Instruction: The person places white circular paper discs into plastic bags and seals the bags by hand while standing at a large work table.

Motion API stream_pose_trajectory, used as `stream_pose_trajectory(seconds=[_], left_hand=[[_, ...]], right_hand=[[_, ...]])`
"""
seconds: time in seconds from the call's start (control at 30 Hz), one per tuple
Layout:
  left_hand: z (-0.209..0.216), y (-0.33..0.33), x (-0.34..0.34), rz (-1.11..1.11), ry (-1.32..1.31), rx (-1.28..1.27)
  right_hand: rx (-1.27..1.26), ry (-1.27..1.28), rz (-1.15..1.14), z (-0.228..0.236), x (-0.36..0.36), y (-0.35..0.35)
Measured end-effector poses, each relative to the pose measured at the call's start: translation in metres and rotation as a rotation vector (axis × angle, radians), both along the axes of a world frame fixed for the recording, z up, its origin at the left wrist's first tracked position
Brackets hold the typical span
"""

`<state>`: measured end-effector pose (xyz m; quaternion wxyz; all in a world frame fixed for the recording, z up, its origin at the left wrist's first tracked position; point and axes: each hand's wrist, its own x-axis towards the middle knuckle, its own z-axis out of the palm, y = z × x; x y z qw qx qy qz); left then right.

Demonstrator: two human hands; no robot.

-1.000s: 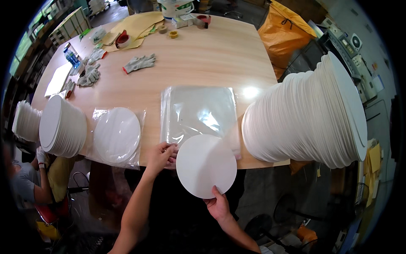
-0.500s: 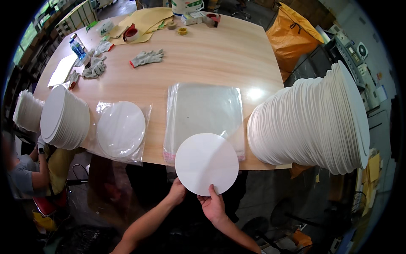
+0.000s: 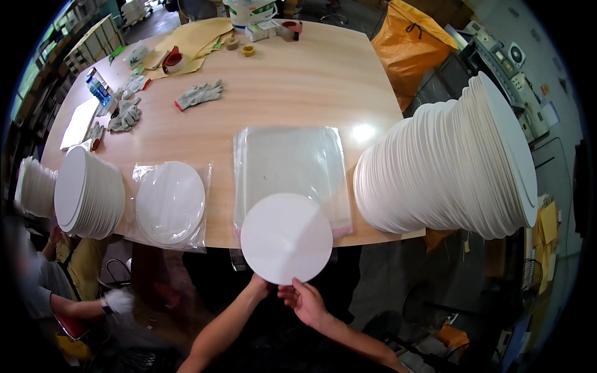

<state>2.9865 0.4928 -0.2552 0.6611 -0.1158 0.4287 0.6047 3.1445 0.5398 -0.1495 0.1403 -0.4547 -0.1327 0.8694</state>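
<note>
A flat white round disc (image 3: 286, 239) is held out over the table's near edge. My left hand (image 3: 260, 286) grips its lower left from beneath, its fingers mostly hidden by the disc. At the bottom rim my right hand (image 3: 304, 301) pinches the edge, thumb on top and fingers curled. Behind the disc, and partly covered by it, lies a pile of clear plastic bags (image 3: 292, 158). To the left, clear bags hold white discs (image 3: 170, 202). A tall leaning stack of white discs (image 3: 435, 168) stands on the right.
Bagged disc stacks (image 3: 93, 193) line the far left, where a co-worker's gloved hand (image 3: 119, 301) hangs below the table (image 3: 292, 81). Grey work gloves (image 3: 200, 94), tape rolls (image 3: 249, 51), a blue bottle (image 3: 98, 91) and a white bucket (image 3: 250, 12) lie farther back. An orange sack (image 3: 413, 46) stands beyond.
My right thumb has slid from the disc's face down to its bottom rim. The disc has shifted slightly left. The co-worker's gloved hand has moved down from the stack.
</note>
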Motion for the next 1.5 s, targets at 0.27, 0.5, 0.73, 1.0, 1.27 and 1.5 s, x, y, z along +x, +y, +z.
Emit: stream_pose_trajectory(seconds=[0.27, 0.5, 0.73, 1.0, 1.27, 1.5], left_hand=[[0.025, 0.003, 0.005, -0.131, 0.135, 0.120], [0.030, -0.006, -0.008, -0.173, 0.174, 0.134], [0.073, -0.068, -0.070, -0.043, 0.237, 0.055], [0.097, -0.058, -0.110, 0.157, 0.414, -0.294], [0.087, -0.055, -0.115, 0.041, 0.664, -0.146], [0.155, 0.002, -0.033, -0.251, 1.541, 0.071]], right_hand=[[0.092, 0.193, -0.194, -0.011, -0.073, 0.078], [0.123, 0.225, -0.138, -0.006, -0.070, 0.079], [0.377, 0.075, 0.162, 0.049, 0.017, 0.076], [0.645, -0.370, 0.096, -0.011, 0.060, 0.092], [0.544, -0.196, 0.187, -0.038, 0.052, 0.110], [0.344, 0.009, 0.140, -0.038, 0.060, 0.101]])
